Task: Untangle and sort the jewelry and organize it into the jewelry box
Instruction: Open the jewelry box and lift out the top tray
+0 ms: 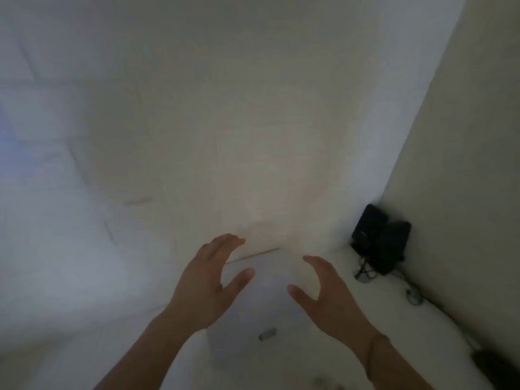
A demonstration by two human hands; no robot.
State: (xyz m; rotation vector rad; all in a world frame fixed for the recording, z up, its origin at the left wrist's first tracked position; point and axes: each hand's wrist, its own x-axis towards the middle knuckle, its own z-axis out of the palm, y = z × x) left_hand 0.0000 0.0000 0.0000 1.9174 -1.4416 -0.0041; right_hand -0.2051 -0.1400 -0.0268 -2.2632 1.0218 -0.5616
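The view is blurred and washed out. A white jewelry box (239, 330) lies low in the middle on a white bedsheet, its small metal clasp (268, 334) facing me. A thin pale line (253, 255) marks its far edge. My left hand (209, 280) hovers over the box's left side with fingers spread and curved, holding nothing. My right hand (323, 291) mirrors it over the right side, also holding nothing. A few small blurred items (323, 382) lie at the bottom edge; I cannot tell what they are.
The white sheet (112, 192) fills most of the view. A beige wall (464, 164) rises on the right. A black device with cables (380, 239) stands in the corner by the wall. Another dark object (495, 367) sits at the bottom right.
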